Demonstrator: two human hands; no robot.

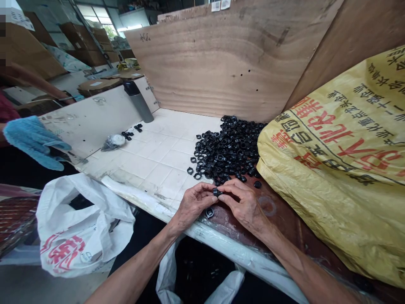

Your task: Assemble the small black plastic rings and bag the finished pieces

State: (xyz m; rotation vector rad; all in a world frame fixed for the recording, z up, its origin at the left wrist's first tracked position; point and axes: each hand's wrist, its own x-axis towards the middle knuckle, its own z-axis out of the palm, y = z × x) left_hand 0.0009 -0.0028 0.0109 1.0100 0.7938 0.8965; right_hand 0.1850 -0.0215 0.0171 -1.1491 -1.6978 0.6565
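Observation:
Between both hands, just above the table's front edge, is a small black plastic ring-shaped part (215, 192). My left hand (195, 202) pinches it from the left with thumb and fingers. From the right, my right hand (242, 202) grips the same part between thumb and forefinger. Below my left fingertips another round black part (209, 212) lies on the table. Right behind my hands spreads a heap of black plastic rings (229, 147), with a few loose ones at its left side. A single black piece (257, 184) sits to the right.
A yellow printed sack (335, 169) leans on the right, against a wooden board (218, 59). On the left stand a grey bottle (141, 105) and a small plastic-wrapped bundle (114, 141). White bags (85, 223) hang at the front edge. Another person's arm and a blue cloth (33, 137) show far left.

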